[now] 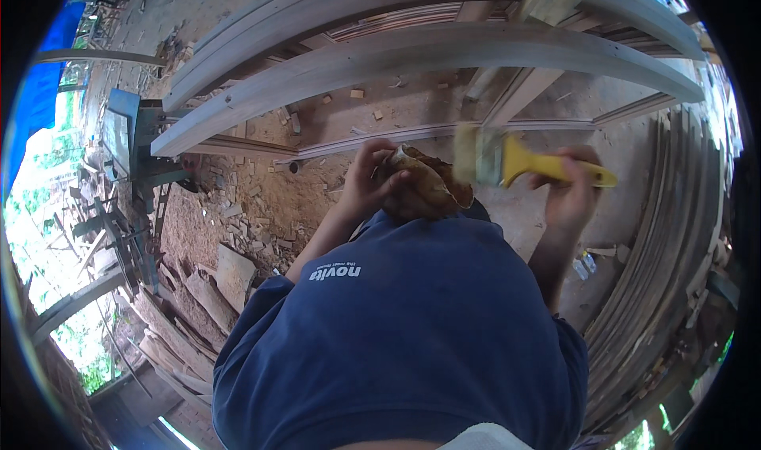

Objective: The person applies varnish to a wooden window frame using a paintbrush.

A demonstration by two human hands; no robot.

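My left hand (369, 177) grips a crumpled brown container or bag (428, 187) held up in front of my chest. My right hand (572, 196) holds a paintbrush (515, 161) by its yellow handle, with the pale bristles pointing left, just right of the brown container. The brush is blurred. My dark blue shirt (404, 331) fills the lower middle of the view and hides whatever lies below my hands.
Long grey wooden beams and a frame (412, 58) lie across the dirt floor ahead. Wood offcuts and chips (246, 212) are scattered at left, beside a green machine (131, 141). Stacked thin boards (674, 244) run down the right side.
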